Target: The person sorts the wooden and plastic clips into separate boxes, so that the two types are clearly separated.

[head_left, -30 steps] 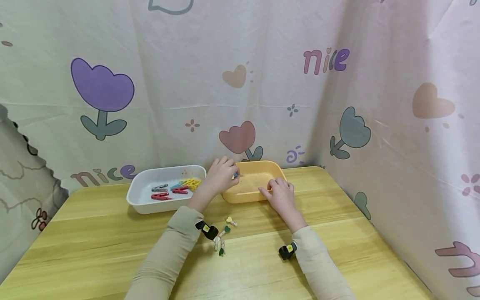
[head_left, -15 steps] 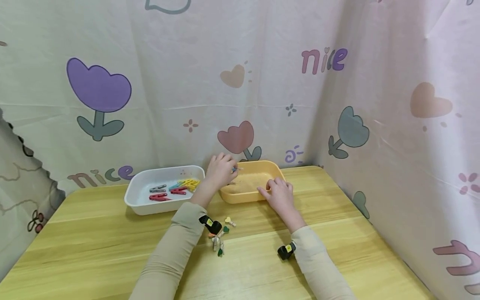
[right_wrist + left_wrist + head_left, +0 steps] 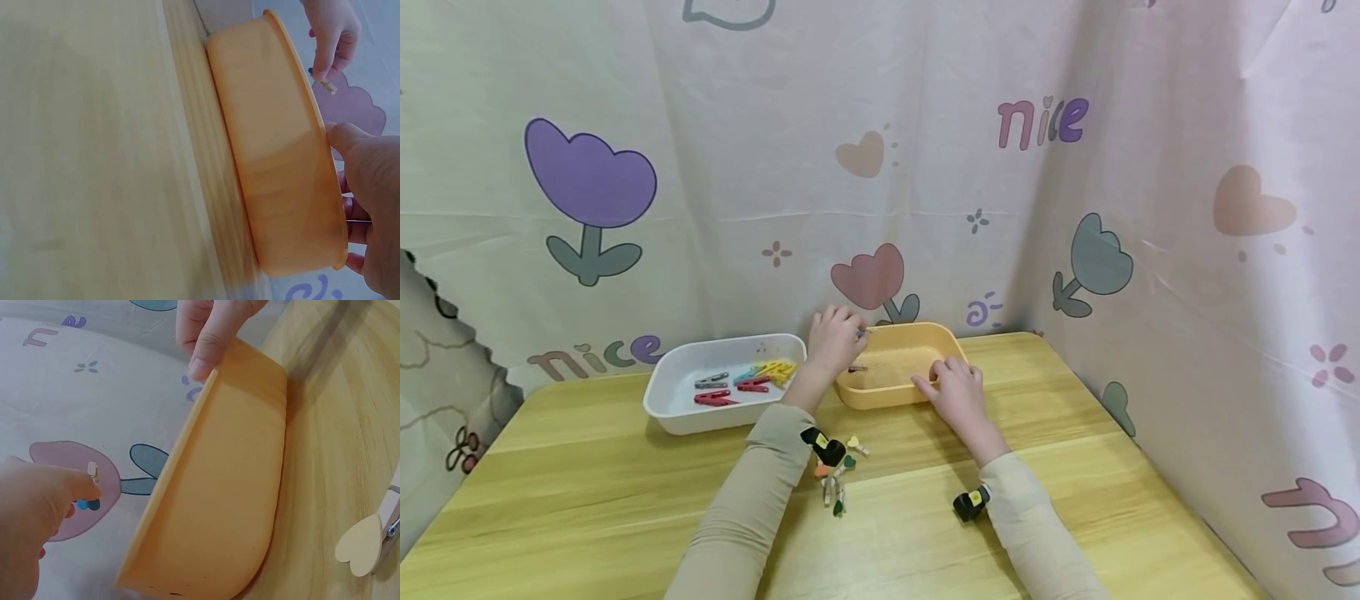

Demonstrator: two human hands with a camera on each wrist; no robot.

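My left hand (image 3: 835, 342) pinches a small wooden clothespin with a blue end (image 3: 90, 503) above the left end of the yellow tray (image 3: 902, 398). The clothespin's pale legs also show past the fingertips in the right wrist view. With thumb and fingers on either side of the near rim, my right hand (image 3: 957, 392) holds the tray's right part. A small dark clothespin (image 3: 857, 368) is at the tray's left end, partly covered by the left hand. Several small wooden clothespins with heart ends lie on the table in front, among them a yellow-heart clothespin (image 3: 856, 444) and a green-heart clothespin (image 3: 838, 505).
Left of the yellow tray stands a white tray (image 3: 677, 423) with red, grey, blue and yellow plastic clothespins. Both trays sit near the back edge of the wooden table (image 3: 587, 500), close to a printed curtain (image 3: 737, 167). The left forearm passes over the white tray's right corner.
My left hand has risen slightly and moved a little back, still pinching the blue-ended clothespin. The dark clothespin at the tray's left end has come into sight. The right hand keeps its hold.
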